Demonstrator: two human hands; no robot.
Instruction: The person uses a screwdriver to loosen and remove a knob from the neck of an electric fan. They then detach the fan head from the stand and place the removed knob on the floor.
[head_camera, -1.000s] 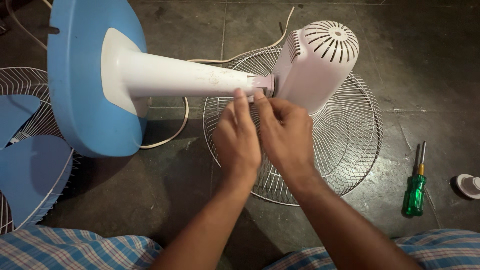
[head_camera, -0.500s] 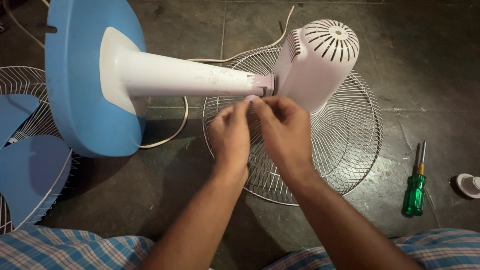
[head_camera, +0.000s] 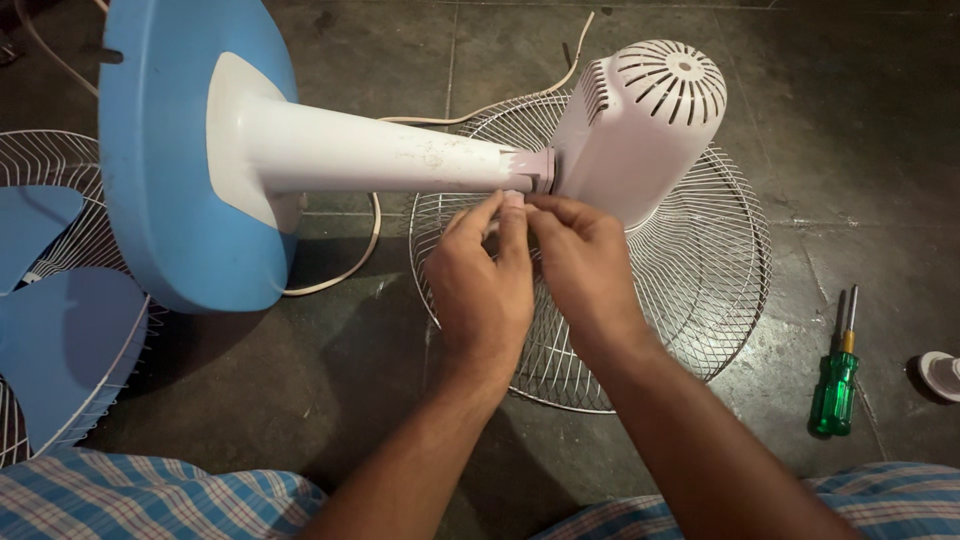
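White plastic fills the middle of the view: a fan lies on its side on the dark stone floor (head_camera: 330, 360), its tapered white neck (head_camera: 380, 155) running from the round blue base (head_camera: 160, 150) across to the vented white motor housing (head_camera: 640, 125). Both hands meet right under the joint (head_camera: 535, 170) where neck and housing connect. The left hand (head_camera: 480, 285) has its fingertips pinched together on a small pale part (head_camera: 512, 199) just below that joint, and the right hand (head_camera: 585, 270) closes in from the other side, fingertips touching the same spot; how much of the part each one grips is hidden by the fingers. Beneath the housing and the hands lies a round white wire guard (head_camera: 690, 290), flat on the floor. A cream power cord (head_camera: 372, 235) loops out from behind the neck, passing beside the base. Beyond the base, at the frame's edge, sit blue fan blades (head_camera: 60, 340) on a second wire guard (head_camera: 40, 160). On the far side of the housing from the base, well apart from the hands, a green-handled screwdriver (head_camera: 835, 385) rests on the floor, with a small white cap (head_camera: 942, 375) just past it. Blue checked cloth (head_camera: 150, 500) covers the knees at the bottom.
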